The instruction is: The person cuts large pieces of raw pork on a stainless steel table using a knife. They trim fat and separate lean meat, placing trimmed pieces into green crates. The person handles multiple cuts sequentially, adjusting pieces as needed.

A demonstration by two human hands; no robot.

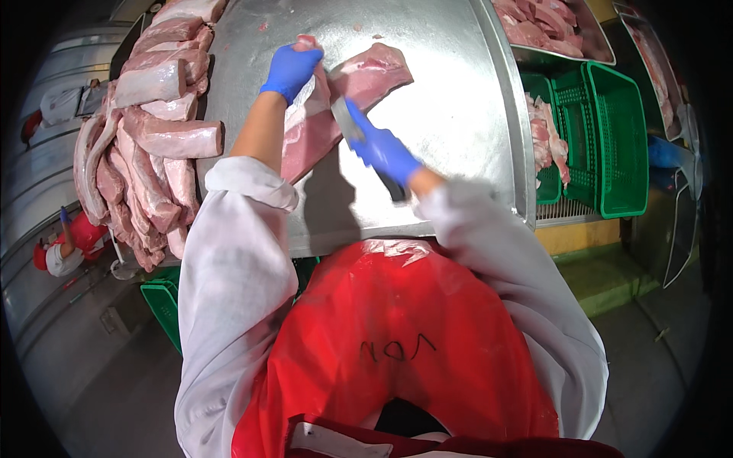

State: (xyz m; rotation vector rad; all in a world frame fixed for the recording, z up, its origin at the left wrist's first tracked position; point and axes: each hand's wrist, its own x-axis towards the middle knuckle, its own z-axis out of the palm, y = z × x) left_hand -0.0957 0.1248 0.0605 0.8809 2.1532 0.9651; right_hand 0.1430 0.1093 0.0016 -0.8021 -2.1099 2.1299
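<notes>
On the metal table lies a piece of raw pork [311, 137], pale pink with a whitish fat strip, and a second part [374, 76] spreads out to its right. My left hand [292, 70], in a blue glove, is closed round the far end of the pork. In my right hand [382, 153], also blue-gloved and slightly blurred, is a knife [345, 120]. Its blade touches the right edge of the pork, near where the two parts meet. Most of the handle is hidden by my fingers; a dark end shows below them.
Many pork slabs [172, 141] are piled along the table's left side. The metal table [450, 153] has a raised right rim. Beyond it stand green crates [622, 145], pale meat trimmings [544, 137] and a metal tray of meat [534, 27]. Other people [69, 244] are at the far left.
</notes>
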